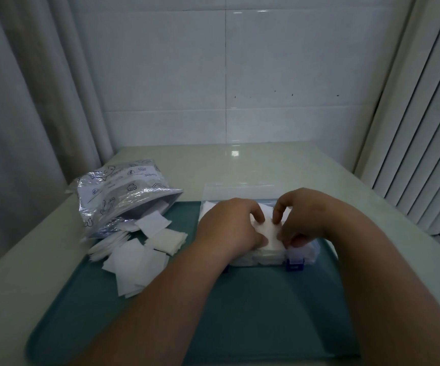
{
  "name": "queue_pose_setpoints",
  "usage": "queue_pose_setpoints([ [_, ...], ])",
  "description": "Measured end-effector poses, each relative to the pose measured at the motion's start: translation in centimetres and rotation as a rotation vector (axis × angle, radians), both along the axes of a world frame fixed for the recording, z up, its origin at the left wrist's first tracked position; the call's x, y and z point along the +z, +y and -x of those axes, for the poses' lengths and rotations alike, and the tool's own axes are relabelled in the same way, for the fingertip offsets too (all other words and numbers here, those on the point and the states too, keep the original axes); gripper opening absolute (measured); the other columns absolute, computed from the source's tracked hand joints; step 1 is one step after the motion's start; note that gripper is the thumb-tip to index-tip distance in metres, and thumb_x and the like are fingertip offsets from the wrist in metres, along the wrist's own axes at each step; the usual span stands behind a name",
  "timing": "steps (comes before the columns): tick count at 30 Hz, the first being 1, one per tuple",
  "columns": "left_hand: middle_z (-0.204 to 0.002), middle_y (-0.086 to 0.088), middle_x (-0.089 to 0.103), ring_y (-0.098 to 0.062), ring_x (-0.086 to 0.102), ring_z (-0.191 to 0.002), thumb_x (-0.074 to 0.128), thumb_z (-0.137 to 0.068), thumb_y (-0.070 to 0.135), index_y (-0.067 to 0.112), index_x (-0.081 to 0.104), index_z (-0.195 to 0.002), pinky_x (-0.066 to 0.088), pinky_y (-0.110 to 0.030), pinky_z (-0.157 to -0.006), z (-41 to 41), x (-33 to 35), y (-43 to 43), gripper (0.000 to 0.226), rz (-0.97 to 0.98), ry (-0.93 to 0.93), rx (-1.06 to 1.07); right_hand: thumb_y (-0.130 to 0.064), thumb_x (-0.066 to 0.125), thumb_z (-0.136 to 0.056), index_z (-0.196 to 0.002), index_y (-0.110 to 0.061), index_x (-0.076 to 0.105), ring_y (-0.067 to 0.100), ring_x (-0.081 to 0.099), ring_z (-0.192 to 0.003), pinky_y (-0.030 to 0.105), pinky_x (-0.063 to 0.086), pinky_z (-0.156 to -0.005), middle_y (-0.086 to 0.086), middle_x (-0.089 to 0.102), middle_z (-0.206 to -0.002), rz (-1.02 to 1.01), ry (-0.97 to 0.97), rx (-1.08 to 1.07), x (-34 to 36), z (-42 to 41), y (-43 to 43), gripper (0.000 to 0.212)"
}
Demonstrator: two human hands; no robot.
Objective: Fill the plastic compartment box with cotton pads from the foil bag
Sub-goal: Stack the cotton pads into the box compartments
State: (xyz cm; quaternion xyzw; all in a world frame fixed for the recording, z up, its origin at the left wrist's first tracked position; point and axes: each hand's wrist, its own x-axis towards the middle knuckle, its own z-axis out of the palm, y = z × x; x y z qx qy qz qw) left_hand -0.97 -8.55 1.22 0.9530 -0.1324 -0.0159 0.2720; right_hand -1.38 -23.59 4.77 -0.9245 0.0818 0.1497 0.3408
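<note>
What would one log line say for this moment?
left hand, right hand: pinch pads at box | bag: open | loose pads: on mat

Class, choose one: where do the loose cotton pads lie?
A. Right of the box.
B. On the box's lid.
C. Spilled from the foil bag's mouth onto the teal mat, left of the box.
C: the loose cotton pads fan out from the open mouth of the foil bag over the teal mat, left of the compartment box.

A teal tray (pixel 253 299) lies on the pale desk (pixel 23 260). White wall tiles (pixel 292 62) stand behind the desk, a grey curtain (pixel 15 101) to its left and vertical slats (pixel 424 128) to its right.
</note>
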Motion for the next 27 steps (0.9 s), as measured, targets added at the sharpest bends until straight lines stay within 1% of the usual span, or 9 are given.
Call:
queue_pose_setpoints([
  [3, -0.102, 0.009, 0.068, -0.013, 0.062, -0.097, 0.081, -0.071, 0.035, 0.039, 0.065, -0.099, 0.053, -0.037, -0.085, -0.05, -0.1, 0.15, 0.033, -0.006, -0.004, 0.005, 0.005, 0.075, -0.076, -0.096, -0.011, 0.07, 0.019, 0.069, -0.064, 0.026, 0.06, -0.058, 0.011, 0.068, -0.079, -0.013, -0.026, -0.006, 0.07, 0.07, 0.01, 0.026],
  [9, -0.108, 0.009, 0.067, -0.013, 0.062, -0.099, 0.078, -0.074, 0.038, 0.038, 0.065, -0.11, 0.053, -0.036, -0.087, -0.2, -0.08, 0.28, 0.039, -0.069, 0.008, -0.02, 0.005, 0.076, -0.076, -0.098, -0.01, 0.072, 0.023, 0.071, -0.073, 0.028, 0.061, -0.065, 0.013, 0.07, -0.081, -0.006, 0.005, 0.015, 0.06, 0.16, 0.18, 0.027],
  [12, -0.113, 0.008, 0.066, -0.014, 0.061, -0.101, 0.076, -0.077, 0.041, 0.034, 0.066, -0.115, 0.053, -0.036, -0.089, -0.28, -0.07, 0.18, 0.04, -0.14, 0.025, -0.054, 0.003, 0.075, -0.077, -0.1, -0.009, 0.074, 0.027, 0.072, -0.082, 0.033, 0.06, -0.077, 0.011, 0.07, -0.081, 0.032, 0.029, 0.035, -0.14, 0.06, 0.39, 0.026],
  [15, -0.117, 0.006, 0.063, -0.016, 0.059, -0.104, 0.071, -0.083, 0.042, 0.031, 0.065, -0.121, 0.051, -0.035, -0.091, -0.25, -0.05, 0.08, 0.041, -0.204, 0.031, -0.087, -0.001, 0.077, -0.077, -0.103, -0.011, 0.075, 0.025, 0.071, -0.083, 0.034, 0.058, -0.083, 0.008, 0.071, -0.081, 0.065, 0.043, 0.059, -0.28, 0.03, 0.56, 0.028],
  [17, -0.119, 0.006, 0.063, -0.016, 0.059, -0.105, 0.071, -0.083, 0.042, 0.03, 0.065, -0.122, 0.051, -0.034, -0.092, -0.26, -0.07, 0.12, 0.041, -0.2, 0.033, -0.09, -0.005, 0.08, -0.074, -0.103, -0.014, 0.074, 0.022, 0.071, -0.08, 0.032, 0.059, -0.082, 0.007, 0.071, -0.084, 0.078, 0.03, 0.066, -0.31, 0.05, 0.44, 0.03],
  [20, -0.115, 0.007, 0.065, -0.013, 0.06, -0.102, 0.074, -0.08, 0.041, 0.031, 0.065, -0.12, 0.051, -0.034, -0.091, -0.22, -0.19, 0.35, 0.042, -0.131, 0.035, -0.074, -0.007, 0.082, -0.073, -0.105, -0.018, 0.073, 0.017, 0.067, -0.068, 0.026, 0.06, -0.07, 0.004, 0.068, -0.079, 0.097, 0.009, 0.072, -0.14, 0.29, 0.39, 0.035],
  [22, -0.111, 0.008, 0.066, -0.012, 0.061, -0.1, 0.075, -0.08, 0.041, 0.032, 0.066, -0.12, 0.051, -0.033, -0.091, -0.21, -0.37, 0.42, 0.043, -0.108, 0.032, -0.081, -0.01, 0.082, -0.073, -0.108, -0.02, 0.072, 0.015, 0.065, -0.066, 0.021, 0.057, -0.064, 0.002, 0.067, -0.08, 0.118, 0.008, 0.081, 0.0, 0.42, 0.45, 0.038],
  [24, -0.107, 0.009, 0.066, -0.011, 0.06, -0.097, 0.075, -0.079, 0.041, 0.032, 0.066, -0.12, 0.052, -0.032, -0.09, -0.19, -0.48, 0.48, 0.043, -0.087, 0.031, -0.085, -0.016, 0.082, -0.074, -0.114, -0.024, 0.071, 0.015, 0.065, -0.072, 0.022, 0.055, -0.068, 0.003, 0.068, -0.09, 0.194, 0.005, 0.109, 0.1, 0.48, 0.6, 0.042],
  [27, -0.104, 0.01, 0.065, -0.011, 0.06, -0.096, 0.076, -0.078, 0.041, 0.032, 0.067, -0.119, 0.052, -0.033, -0.089, -0.35, -0.61, 0.52, 0.043, -0.069, 0.029, -0.08, -0.027, 0.08, -0.076, -0.124, -0.028, 0.065, 0.022, 0.057, -0.106, 0.03, 0.047, -0.094, 0.003, 0.058, -0.124, 0.392, -0.02, 0.158, 0.32, 0.61, 0.91, 0.05],
])
